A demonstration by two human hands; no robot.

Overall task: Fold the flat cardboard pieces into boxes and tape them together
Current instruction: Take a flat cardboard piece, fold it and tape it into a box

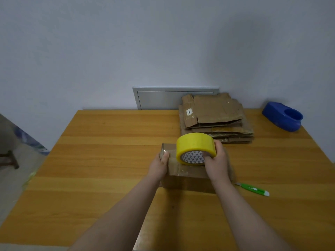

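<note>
Now, tape (195,144) in right fingers (219,148), over box (188,177).

Arms forward — left hand (159,165), right hand (216,161), grips curled.

Head-worn view, forward and down, close.

The box (188,176) shows only in part, its top covered by the tape roll (195,147) and the right hand (216,160), whose fingers are largely lost behind the roll, while the left hand (159,165) has its fingers out of sight past the box's left end. Print on the white label (188,111) of the flat cardboard stack (215,115) is too small to read, the stack masks a corner of the grey wall panel (157,98), and the desk (108,160) runs off the bottom edge
</note>
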